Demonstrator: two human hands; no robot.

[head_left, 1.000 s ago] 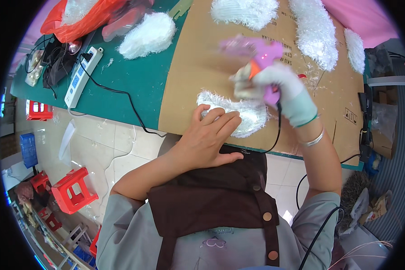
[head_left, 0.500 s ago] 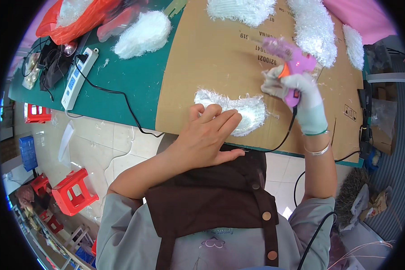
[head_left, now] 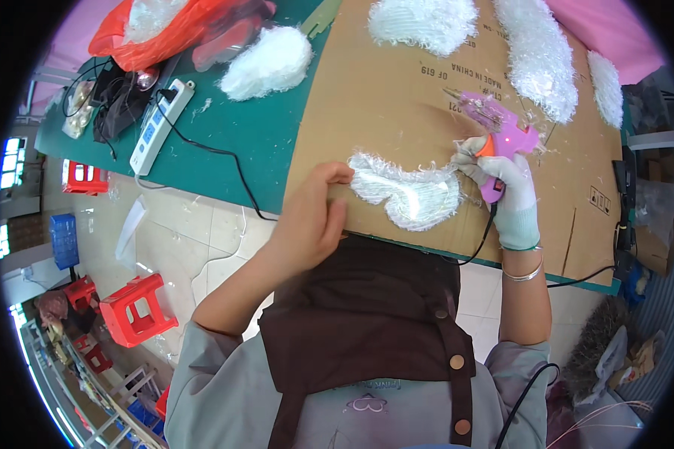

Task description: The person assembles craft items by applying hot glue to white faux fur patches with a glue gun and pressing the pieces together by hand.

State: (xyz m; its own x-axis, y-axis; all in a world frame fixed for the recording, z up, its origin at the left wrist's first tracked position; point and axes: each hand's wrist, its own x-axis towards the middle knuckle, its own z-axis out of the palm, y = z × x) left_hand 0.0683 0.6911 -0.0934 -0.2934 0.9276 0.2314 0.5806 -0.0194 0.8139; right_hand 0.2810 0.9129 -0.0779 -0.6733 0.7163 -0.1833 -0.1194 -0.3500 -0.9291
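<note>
While a dark apron (head_left: 367, 314) fills the near side, the left hand (head_left: 307, 221) hovers at the near edge of a cardboard sheet (head_left: 367, 105), thumb and fingers apart. Its fingertips meet the left end of a fluffy white piece (head_left: 427, 198); whether they press on it is hard to tell. The piece lies close to that edge, between the hands. Right of it, the gloved right hand (head_left: 513, 183) is clamped round a purple glue gun (head_left: 509, 141), covering much of its handle; the black cord (head_left: 481, 243) drops over the edge. Farther left, the green table (head_left: 225, 135) carries a power strip (head_left: 161, 127), jumbled dark items (head_left: 120, 105) hard to make out, and a red bag (head_left: 123, 54), cut off above. Far right, a long fluffy strip (head_left: 539, 60), also cut off, lies near pink cloth (head_left: 614, 34).
</note>
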